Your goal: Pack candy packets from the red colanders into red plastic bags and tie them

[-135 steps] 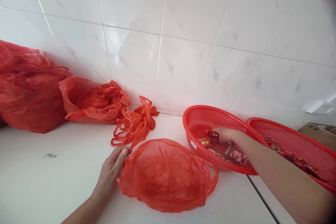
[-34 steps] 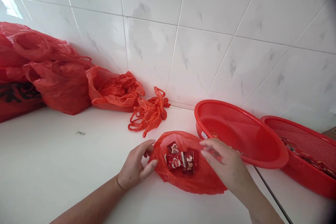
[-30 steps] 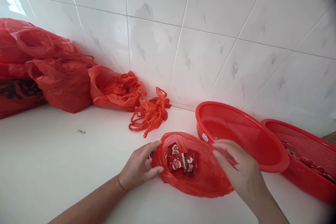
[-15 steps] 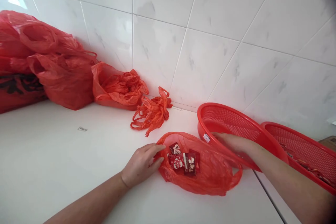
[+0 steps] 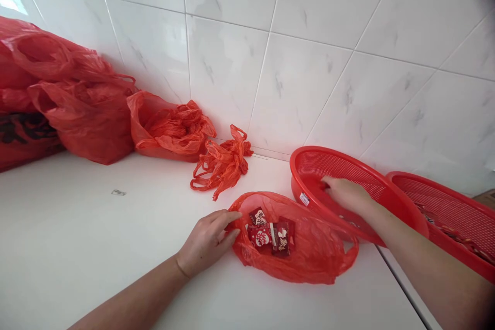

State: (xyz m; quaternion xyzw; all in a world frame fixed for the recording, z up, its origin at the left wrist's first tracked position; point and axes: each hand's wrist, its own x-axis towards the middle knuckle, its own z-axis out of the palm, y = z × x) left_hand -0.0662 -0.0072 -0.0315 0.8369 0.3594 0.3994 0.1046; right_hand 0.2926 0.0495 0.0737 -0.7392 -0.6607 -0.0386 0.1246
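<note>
A thin red plastic bag (image 5: 313, 255) lies open on the white counter (image 5: 77, 247). Three small red sweet packets (image 5: 270, 234) sit inside it. My left hand (image 5: 209, 240) pinches the bag's left rim between thumb and fingers and holds the mouth open. My right hand (image 5: 344, 193) reaches into the nearer red mesh basket (image 5: 348, 162) just right of the bag. Its fingers bend down toward the basket's floor, and their tips are hidden under the hand. I cannot see whether it holds anything.
A second red basket (image 5: 444, 201) with packets stands further right. A knot of empty red bags (image 5: 222, 162) lies by the tiled wall. Fuller red bags (image 5: 166, 126) and a large pile (image 5: 77, 103) fill the back left. A small scrap (image 5: 118, 192) lies on the counter.
Packets from the basket now lie in the bag. My right hand left the bag's right rim and went back into the nearer basket. My left hand keeps its hold on the bag.
</note>
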